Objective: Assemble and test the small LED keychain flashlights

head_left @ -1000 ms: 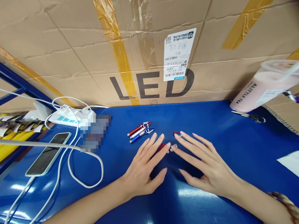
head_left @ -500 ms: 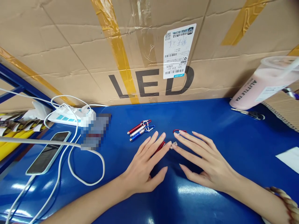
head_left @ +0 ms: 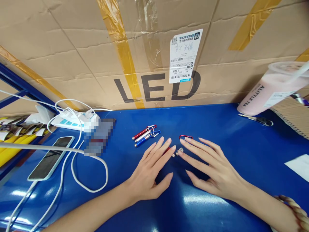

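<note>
Head view: the left hand [head_left: 147,175] and right hand [head_left: 212,172] lay flat and released on the blue table [head_left: 241,138], gripping nothing. Their fingertips met over small silver parts [head_left: 178,152], beside a red carabiner [head_left: 185,137]. Three keychain flashlights [head_left: 145,135] lay just beyond the left hand.

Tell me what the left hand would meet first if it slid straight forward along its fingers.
Probably the red piece already half under the left hand's fingertips; beyond it lies bare blue table up to the cardboard box, though depth is unclear.
</note>
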The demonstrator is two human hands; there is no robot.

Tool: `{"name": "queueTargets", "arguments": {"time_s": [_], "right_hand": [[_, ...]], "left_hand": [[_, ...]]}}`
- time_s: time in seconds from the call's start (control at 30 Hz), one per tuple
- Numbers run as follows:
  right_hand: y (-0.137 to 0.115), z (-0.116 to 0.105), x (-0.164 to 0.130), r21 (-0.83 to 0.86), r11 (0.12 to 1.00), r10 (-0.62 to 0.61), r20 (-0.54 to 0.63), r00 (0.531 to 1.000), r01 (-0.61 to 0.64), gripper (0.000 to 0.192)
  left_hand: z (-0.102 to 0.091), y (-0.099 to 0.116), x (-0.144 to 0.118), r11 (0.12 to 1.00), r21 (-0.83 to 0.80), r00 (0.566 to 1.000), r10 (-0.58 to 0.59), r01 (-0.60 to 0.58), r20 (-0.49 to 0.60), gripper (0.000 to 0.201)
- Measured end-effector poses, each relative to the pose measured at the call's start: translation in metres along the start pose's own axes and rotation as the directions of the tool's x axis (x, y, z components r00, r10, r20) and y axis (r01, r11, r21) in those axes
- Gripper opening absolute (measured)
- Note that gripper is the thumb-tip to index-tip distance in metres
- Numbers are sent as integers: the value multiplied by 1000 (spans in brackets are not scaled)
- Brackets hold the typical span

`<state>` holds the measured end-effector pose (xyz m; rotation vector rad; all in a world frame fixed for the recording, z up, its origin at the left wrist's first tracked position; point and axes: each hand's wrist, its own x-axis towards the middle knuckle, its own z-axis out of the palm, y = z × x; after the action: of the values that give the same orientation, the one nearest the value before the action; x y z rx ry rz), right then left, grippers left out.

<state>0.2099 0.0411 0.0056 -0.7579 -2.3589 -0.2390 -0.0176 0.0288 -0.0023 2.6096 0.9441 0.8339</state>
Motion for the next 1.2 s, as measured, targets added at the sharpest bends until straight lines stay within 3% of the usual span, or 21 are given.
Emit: {"name": "queueTargets", "arguments": {"time_s": [1.2], "right_hand": [[0, 2, 0, -3, 1000, 7, -6, 1000, -7, 41]], "left_hand": [[0, 1, 0, 1000, -16, 1000, 7, -7, -2, 56]]}}
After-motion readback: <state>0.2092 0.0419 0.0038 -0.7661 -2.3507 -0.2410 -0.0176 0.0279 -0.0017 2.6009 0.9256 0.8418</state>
